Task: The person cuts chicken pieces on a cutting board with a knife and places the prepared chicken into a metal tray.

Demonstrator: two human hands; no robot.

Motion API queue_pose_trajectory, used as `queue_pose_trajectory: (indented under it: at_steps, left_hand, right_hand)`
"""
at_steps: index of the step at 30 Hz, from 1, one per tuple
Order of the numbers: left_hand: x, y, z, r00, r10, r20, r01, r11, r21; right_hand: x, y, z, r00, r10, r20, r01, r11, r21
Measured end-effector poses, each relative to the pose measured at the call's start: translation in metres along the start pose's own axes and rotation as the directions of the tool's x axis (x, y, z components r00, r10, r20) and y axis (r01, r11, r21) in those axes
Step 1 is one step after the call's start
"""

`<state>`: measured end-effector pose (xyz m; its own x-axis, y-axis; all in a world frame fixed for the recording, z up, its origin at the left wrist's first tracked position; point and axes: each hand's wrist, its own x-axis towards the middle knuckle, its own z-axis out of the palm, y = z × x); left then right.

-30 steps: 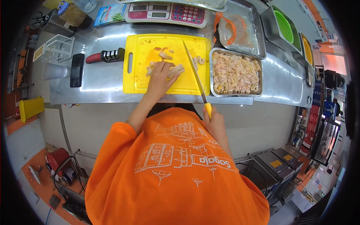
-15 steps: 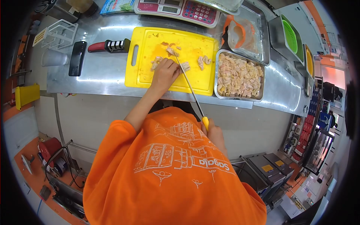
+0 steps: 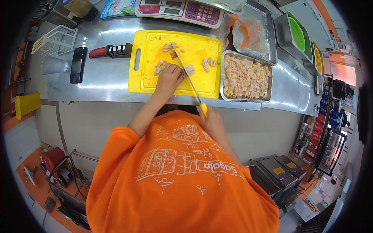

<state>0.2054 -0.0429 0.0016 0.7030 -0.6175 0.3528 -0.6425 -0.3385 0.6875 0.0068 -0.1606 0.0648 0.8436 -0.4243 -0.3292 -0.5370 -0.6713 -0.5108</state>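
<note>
My right hand [image 3: 212, 119] grips the yellow handle of a long knife [image 3: 189, 79], its blade reaching diagonally over the yellow cutting board [image 3: 151, 85]. Beside the blade, my left hand [image 3: 169, 79] presses curled fingers down on a piece of pale raw meat, mostly hidden under them. A cut piece of meat [image 3: 189, 69] lies just right of the blade. More pieces sit on the board: a small pile [image 3: 159, 67] left of my fingers, a few bits [image 3: 169, 47] near the blade tip, and some strips [image 3: 208, 64] to the right.
A metal tray [image 3: 222, 87] full of cut meat [image 3: 246, 77] stands against the board's right side. Left of the board lie a knife sharpener [image 3: 110, 51] and a black phone [image 3: 78, 65], with a plastic cup [image 3: 54, 65] beyond. A scale [image 3: 180, 11] stands behind the board.
My right hand has pushed the knife forward and away from my body, so its tip reaches farther across the board. My left hand stays curled in nearly the same place.
</note>
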Motion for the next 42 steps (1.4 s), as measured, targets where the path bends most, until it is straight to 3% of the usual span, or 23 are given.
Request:
queue_pose_trajectory:
  at_steps: [1, 3, 7, 9, 14, 16, 20, 22, 25, 28, 32, 38, 40, 42]
  left_hand:
    - [0.001, 0.000, 0.000, 1.000, -0.015, -0.022, 0.016, 1.000, 0.005]
    - [0.003, -0.003, 0.000, 0.999, -0.001, -0.040, 0.002, 1.000, 0.025]
    - [0.000, 0.001, -0.001, 1.000, 0.025, -0.014, -0.025, 0.999, 0.021]
    - [-0.005, 0.004, -0.002, 0.999, 0.036, 0.006, -0.036, 0.999, 0.035]
    - [-0.003, 0.003, -0.016, 1.000, 0.018, -0.001, -0.018, 0.997, 0.069]
    - [0.003, 0.006, -0.019, 0.977, -0.215, 0.004, 0.214, 0.972, -0.094]
    - [0.015, 0.022, -0.023, 0.975, -0.222, -0.018, 0.215, 0.959, -0.184]
    - [0.012, 0.028, -0.024, 0.956, -0.284, 0.068, 0.291, 0.917, -0.272]
    - [0.003, 0.022, -0.022, 0.934, -0.344, 0.101, 0.357, 0.919, -0.166]
    - [-0.002, 0.020, -0.019, 0.930, -0.359, 0.077, 0.366, 0.924, -0.107]
    - [-0.008, 0.018, -0.014, 0.934, -0.346, 0.089, 0.351, 0.935, -0.046]
    - [-0.015, 0.023, -0.026, 0.876, -0.375, 0.304, 0.450, 0.861, -0.237]
    - [-0.020, 0.016, -0.028, 0.836, -0.370, 0.406, 0.548, 0.613, -0.569]
    - [-0.019, 0.016, -0.042, 0.813, -0.383, 0.438, 0.581, 0.590, -0.561]
  right_hand:
    - [-0.012, 0.005, -0.003, 1.000, -0.009, -0.004, 0.009, 1.000, -0.003]
    - [-0.039, 0.013, -0.009, 0.989, 0.126, 0.076, -0.126, 0.992, -0.013]
    - [-0.023, 0.008, -0.006, 0.986, 0.140, 0.090, -0.142, 0.990, 0.014]
    - [0.003, -0.001, 0.001, 1.000, 0.026, 0.007, -0.027, 0.996, 0.090]
    - [-0.008, 0.007, -0.004, 0.999, 0.035, 0.036, -0.039, 0.990, 0.138]
    - [-0.019, 0.015, -0.006, 0.997, 0.056, 0.055, -0.065, 0.980, 0.191]
    - [-0.021, 0.021, -0.001, 0.996, 0.071, 0.047, -0.079, 0.978, 0.192]
    - [-0.013, 0.017, -0.002, 0.997, 0.068, 0.044, -0.075, 0.980, 0.186]
    - [-0.007, 0.012, -0.007, 0.997, 0.045, 0.055, -0.052, 0.989, 0.135]
    - [-0.006, 0.009, -0.014, 0.995, 0.035, 0.090, -0.049, 0.986, 0.159]
    - [-0.005, 0.010, -0.009, 0.994, 0.020, 0.104, -0.026, 0.998, 0.057]
    - [0.006, 0.008, 0.002, 0.997, 0.046, 0.055, -0.043, 0.998, -0.055]
    - [0.006, 0.009, 0.004, 0.999, 0.037, 0.022, -0.036, 0.998, -0.043]
    - [0.005, 0.008, 0.001, 0.999, 0.024, 0.023, -0.023, 0.999, -0.026]
